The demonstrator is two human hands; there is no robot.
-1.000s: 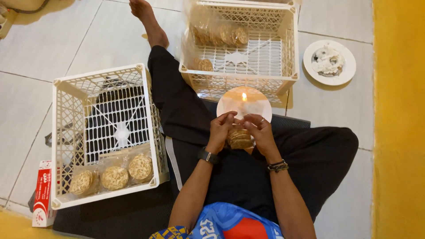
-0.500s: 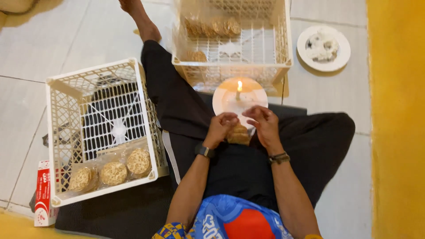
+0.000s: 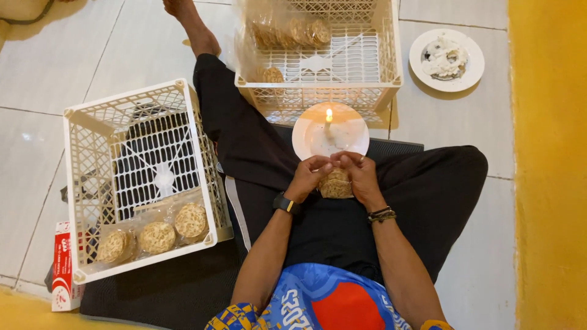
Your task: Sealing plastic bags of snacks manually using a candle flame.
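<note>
Both the left hand (image 3: 310,176) and the right hand (image 3: 361,174) pinch shut the top of a cracker bag (image 3: 335,183) just beside the candle (image 3: 329,119) flame, so sealing seems in hand and steady pinching is needed next.

White crates, golden crackers, black trousers

Two white lattice crates (image 3: 137,177) (image 3: 318,61) hold pale golden-brown crackers (image 3: 158,237); the trousers (image 3: 257,146) are black, the shirt (image 3: 330,302) blue and red, the floor (image 3: 49,73) white tile, its right edge yellow.

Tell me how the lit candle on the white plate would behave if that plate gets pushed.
The candle looks thin and upright, so it would probably tip easily. The plate appears smooth on tile, likely sliding readily. With the left hand and right hand close by, the flame seems risky.
</note>
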